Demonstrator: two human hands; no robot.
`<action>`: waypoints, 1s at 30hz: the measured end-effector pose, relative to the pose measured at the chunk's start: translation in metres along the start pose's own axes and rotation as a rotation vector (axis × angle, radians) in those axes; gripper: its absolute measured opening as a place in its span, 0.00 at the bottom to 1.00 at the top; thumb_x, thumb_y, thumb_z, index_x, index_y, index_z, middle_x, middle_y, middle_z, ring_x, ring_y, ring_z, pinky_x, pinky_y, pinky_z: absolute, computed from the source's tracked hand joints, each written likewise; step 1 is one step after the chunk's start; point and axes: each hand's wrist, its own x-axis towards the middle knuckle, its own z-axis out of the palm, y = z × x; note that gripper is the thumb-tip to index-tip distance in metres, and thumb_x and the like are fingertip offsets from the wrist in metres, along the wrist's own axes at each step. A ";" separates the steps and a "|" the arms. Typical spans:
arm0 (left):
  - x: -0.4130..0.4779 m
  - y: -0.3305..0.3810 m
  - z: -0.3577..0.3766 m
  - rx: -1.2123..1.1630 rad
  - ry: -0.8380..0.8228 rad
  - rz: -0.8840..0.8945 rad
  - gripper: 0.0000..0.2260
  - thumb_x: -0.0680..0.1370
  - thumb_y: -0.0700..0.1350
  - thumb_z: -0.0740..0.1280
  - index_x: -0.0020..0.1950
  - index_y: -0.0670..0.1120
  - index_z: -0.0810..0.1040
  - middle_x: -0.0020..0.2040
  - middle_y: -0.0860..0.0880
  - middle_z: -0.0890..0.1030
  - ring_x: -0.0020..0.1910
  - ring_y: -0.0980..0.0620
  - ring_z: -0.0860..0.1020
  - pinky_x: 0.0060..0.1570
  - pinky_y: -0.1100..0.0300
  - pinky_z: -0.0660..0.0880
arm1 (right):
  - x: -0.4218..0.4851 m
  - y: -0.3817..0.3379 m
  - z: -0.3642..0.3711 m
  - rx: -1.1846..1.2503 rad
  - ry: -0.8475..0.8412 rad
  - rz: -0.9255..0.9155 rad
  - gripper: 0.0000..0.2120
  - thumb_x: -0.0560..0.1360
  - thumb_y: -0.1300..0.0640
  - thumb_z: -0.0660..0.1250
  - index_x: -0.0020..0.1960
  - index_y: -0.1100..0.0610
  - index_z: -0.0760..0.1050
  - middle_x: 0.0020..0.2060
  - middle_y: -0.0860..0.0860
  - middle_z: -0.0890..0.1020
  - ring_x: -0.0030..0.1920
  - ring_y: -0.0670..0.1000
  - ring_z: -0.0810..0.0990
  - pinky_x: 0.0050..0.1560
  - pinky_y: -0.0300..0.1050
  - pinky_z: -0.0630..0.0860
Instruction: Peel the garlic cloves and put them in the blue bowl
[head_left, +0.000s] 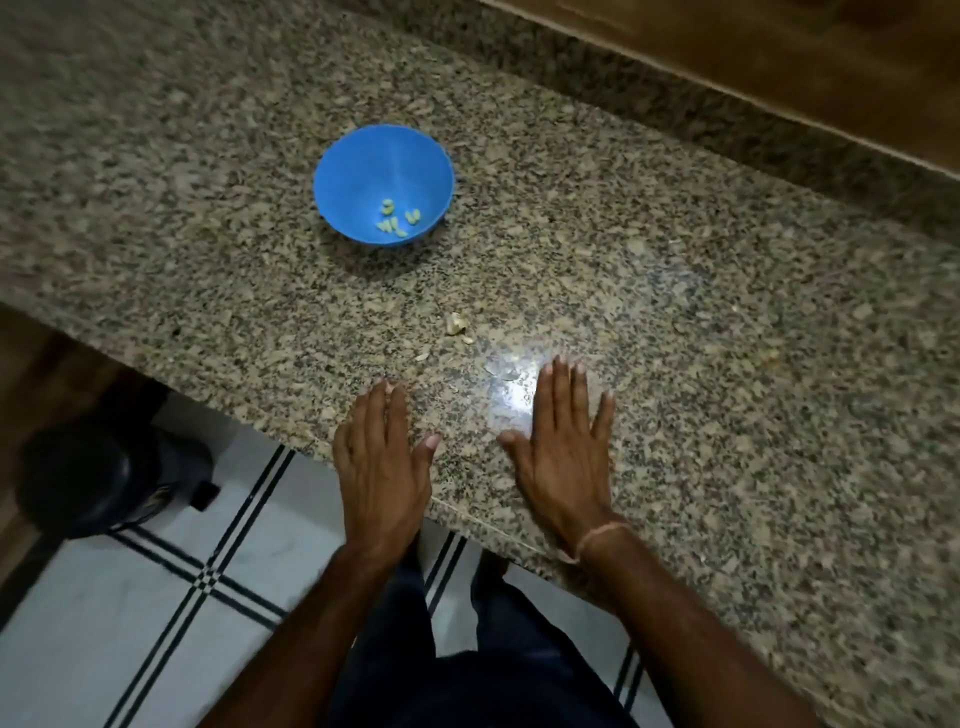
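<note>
You are resting both hands flat on the granite counter (675, 291) at lower centre, left hand (382, 467) and right hand (563, 452) with fingers straight, holding nothing. The blue bowl (363, 166) is sitting at upper centre, with peeled garlic cloves (397, 221) lying inside. Garlic skins (456, 325) are lying between bowl and hands.

- Speckled granite surface (675, 270) spans the view, with a bright glare (511, 387) just below centre.
- Brown wooden panel (831, 62) at 1 o'clock.
- White floor (88, 639) with dark crossing stripes at 7 o'clock; a black rounded object (88, 478) at 8 o'clock.
</note>
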 end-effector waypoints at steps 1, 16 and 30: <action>-0.001 0.001 0.002 0.014 -0.009 -0.006 0.27 0.85 0.55 0.57 0.82 0.44 0.62 0.82 0.43 0.61 0.81 0.42 0.59 0.77 0.42 0.54 | 0.005 -0.006 0.002 -0.004 0.002 -0.045 0.40 0.84 0.31 0.39 0.83 0.58 0.31 0.82 0.55 0.31 0.82 0.54 0.29 0.80 0.65 0.33; -0.004 -0.009 -0.001 -0.066 -0.034 -0.011 0.28 0.85 0.57 0.51 0.84 0.49 0.60 0.84 0.50 0.57 0.83 0.49 0.55 0.79 0.48 0.50 | 0.034 -0.036 0.009 0.011 -0.006 -0.396 0.35 0.87 0.37 0.41 0.85 0.57 0.39 0.85 0.54 0.40 0.84 0.50 0.35 0.83 0.55 0.35; -0.003 -0.010 0.003 -0.068 -0.030 -0.024 0.28 0.84 0.55 0.54 0.84 0.50 0.59 0.85 0.51 0.55 0.84 0.51 0.51 0.79 0.48 0.49 | 0.039 -0.023 0.000 0.059 -0.062 -0.568 0.33 0.87 0.39 0.50 0.86 0.52 0.43 0.85 0.50 0.44 0.84 0.48 0.40 0.84 0.57 0.42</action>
